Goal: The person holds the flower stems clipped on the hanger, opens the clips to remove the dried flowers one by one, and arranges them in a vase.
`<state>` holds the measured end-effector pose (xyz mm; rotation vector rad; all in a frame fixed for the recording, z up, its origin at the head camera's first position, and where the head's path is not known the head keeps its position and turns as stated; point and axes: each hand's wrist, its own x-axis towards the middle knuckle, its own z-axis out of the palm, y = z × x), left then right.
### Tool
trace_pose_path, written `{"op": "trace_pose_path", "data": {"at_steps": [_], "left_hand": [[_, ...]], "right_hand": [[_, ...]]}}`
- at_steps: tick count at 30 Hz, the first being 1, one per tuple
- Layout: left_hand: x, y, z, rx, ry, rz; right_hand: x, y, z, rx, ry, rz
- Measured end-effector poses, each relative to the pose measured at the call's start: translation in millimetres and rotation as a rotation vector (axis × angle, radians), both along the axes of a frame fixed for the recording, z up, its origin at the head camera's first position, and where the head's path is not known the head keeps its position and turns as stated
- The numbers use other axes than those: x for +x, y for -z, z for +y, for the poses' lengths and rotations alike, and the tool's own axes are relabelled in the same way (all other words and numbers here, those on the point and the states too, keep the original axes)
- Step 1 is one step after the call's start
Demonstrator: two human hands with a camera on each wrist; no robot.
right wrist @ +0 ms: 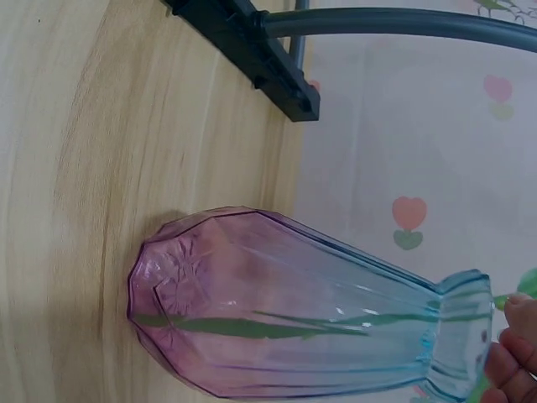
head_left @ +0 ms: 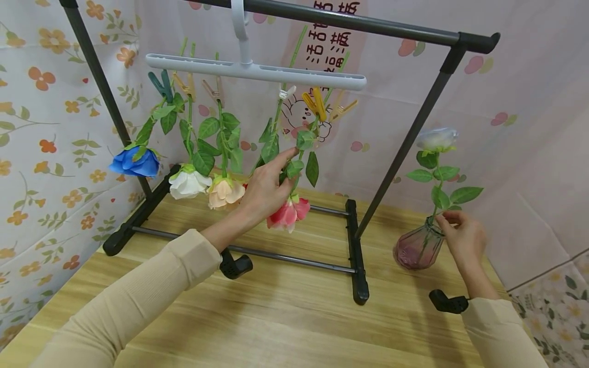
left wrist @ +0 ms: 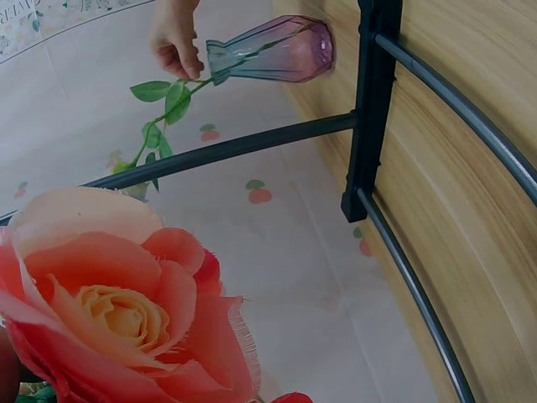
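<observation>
My left hand (head_left: 267,186) is at the stem of the upside-down pink rose (head_left: 289,213), its thumb and fingers around the stem among the leaves; some fingers are hidden. That rose (left wrist: 126,311) fills the lower left of the left wrist view. A yellow clothespin (head_left: 315,105) clips its stem beneath the grey hanger (head_left: 257,71). On the right, my right hand (head_left: 465,237) pinches the stem of an upright whitish rose (head_left: 437,139) at the mouth of a glass vase (head_left: 418,248). Inside the purple-to-blue vase, the green stem (right wrist: 252,326) reaches toward the base.
Blue (head_left: 135,162), white (head_left: 188,184) and peach (head_left: 225,192) roses hang upside down left of my left hand. A red flower behind that hand is mostly hidden. The dark rack (head_left: 405,138) stands on the wooden table (head_left: 294,317), its right post between the hanging flowers and the vase.
</observation>
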<state>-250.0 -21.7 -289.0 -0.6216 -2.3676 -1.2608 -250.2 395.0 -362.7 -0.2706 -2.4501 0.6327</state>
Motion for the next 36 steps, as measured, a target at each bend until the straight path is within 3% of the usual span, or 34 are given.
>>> {"op": "trace_pose_path", "data": {"at_steps": [8, 13, 17, 25, 29, 36], "left_hand": [[0.7, -0.2, 0.1, 0.001, 0.008, 0.016], [1.6, -0.1, -0.8, -0.001, 0.004, 0.017], [2.7, -1.4, -2.4, -0.004, 0.001, 0.018], [3.5, -2.0, -6.5, -0.017, -0.004, 0.018], [3.9, -1.7, -8.5, -0.020, -0.002, 0.020], [4.5, -2.0, -13.4, -0.029, -0.007, 0.021]], "right_hand": [[10.7, -1.9, 2, -0.034, 0.004, 0.053], [15.1, -10.0, -13, -0.051, -0.029, 0.182], [18.7, -27.2, -38, 0.023, -0.118, 0.306], [14.4, -63.3, -101, 0.276, -0.412, 0.534], [11.4, -76.6, -128, 0.379, -0.492, 0.600], [3.5, -99.0, -161, 0.438, -0.599, 0.646]]}}
